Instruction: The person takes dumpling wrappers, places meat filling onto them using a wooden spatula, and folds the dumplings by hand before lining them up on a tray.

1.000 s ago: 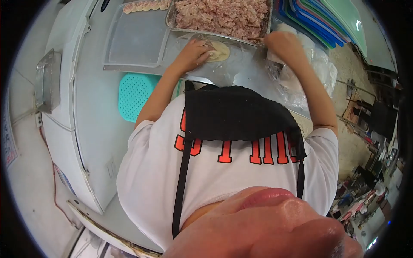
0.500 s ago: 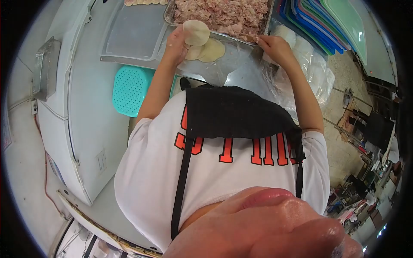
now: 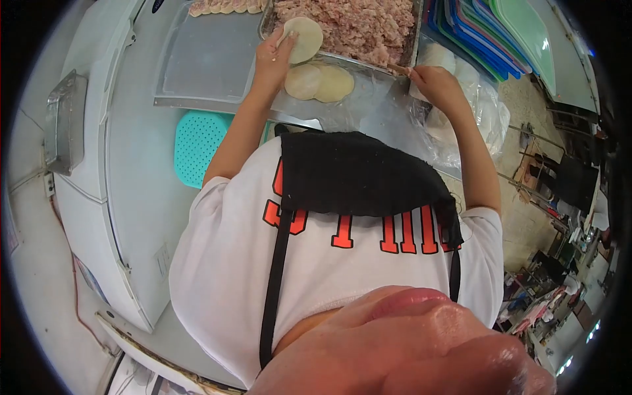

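Note:
A round dough wrapper [image 3: 307, 41] lies on the fingers of my left hand [image 3: 275, 55], beside the left front corner of the metal tray [image 3: 419, 33]. Ground meat filling [image 3: 349, 26] fills that tray. Below the held wrapper, more round wrappers [image 3: 336, 83] rest overlapping on the metal counter [image 3: 378, 108]. At the tray's right front corner, my right hand [image 3: 436, 84] is closed around the end of a thin brownish stick [image 3: 399, 68], whose other end reaches the edge of the meat.
A translucent plastic tray [image 3: 204, 62] at the left bears a row of filled dumplings [image 3: 227, 7]. White bundles in a clear plastic bag [image 3: 461, 122] lie right of my right hand. Coloured plastic trays [image 3: 487, 39] are stacked beyond. A turquoise perforated basket [image 3: 201, 148] sits below the counter.
My left hand has lifted a wrapper from the counter and raised it to the tray's edge. The wrappers on the counter are now uncovered. My right hand stays near the tray's right corner.

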Available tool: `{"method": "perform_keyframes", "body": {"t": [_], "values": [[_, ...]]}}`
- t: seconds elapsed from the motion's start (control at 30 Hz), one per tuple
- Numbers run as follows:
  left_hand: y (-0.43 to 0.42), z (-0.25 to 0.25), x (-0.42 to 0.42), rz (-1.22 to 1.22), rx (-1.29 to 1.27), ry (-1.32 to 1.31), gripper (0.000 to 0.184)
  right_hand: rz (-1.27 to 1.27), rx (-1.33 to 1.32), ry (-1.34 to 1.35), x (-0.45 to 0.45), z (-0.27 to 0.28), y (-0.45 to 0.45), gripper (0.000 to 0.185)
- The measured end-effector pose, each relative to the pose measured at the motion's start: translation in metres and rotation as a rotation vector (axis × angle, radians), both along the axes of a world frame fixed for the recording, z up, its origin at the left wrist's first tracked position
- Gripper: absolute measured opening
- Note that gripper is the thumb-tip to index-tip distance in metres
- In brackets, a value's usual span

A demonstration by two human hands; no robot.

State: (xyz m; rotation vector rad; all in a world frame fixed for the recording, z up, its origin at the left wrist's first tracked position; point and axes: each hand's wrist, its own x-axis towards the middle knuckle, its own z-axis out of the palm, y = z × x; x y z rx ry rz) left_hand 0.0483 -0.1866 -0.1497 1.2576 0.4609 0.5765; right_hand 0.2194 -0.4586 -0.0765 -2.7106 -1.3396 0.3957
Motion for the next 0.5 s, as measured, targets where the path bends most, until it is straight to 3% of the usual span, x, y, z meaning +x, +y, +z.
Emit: {"method": "perform_keyframes", "body": {"t": [0.07, 0.13, 0.23, 0.3, 0.37, 0.47, 0.5], "values": [[0.005, -0.007, 0.008, 0.029, -0.278, -0.133, 0.037, -0.132, 0.094, 0.259, -0.003, 0.0, 0.006, 0.037], [0.006, 0.009, 0.018, -0.004, -0.583, -0.246, 0.037, -0.17, 0.281, 0.205, -0.012, 0.004, 0.021, 0.035], [-0.001, 0.034, 0.037, -0.209, -0.849, -0.365, 0.036, -0.193, 0.558, 0.174, -0.024, 0.007, 0.054, 0.033], [-0.003, 0.042, 0.053, -0.281, -0.832, -0.401, 0.048, -0.186, 0.688, 0.138, -0.029, 0.004, 0.077, 0.031], [-0.003, 0.057, 0.066, -0.335, -0.913, -0.498, 0.067, -0.169, 0.762, 0.074, -0.034, -0.006, 0.092, 0.029], [0.008, 0.075, 0.074, -0.231, -1.175, -0.503, 0.053, 0.006, 0.704, -0.128, -0.027, -0.017, 0.087, 0.027], [0.012, 0.067, 0.074, -0.226, -1.112, -0.473, 0.06, 0.014, 0.567, -0.145, -0.027, -0.007, 0.085, 0.026]]}}
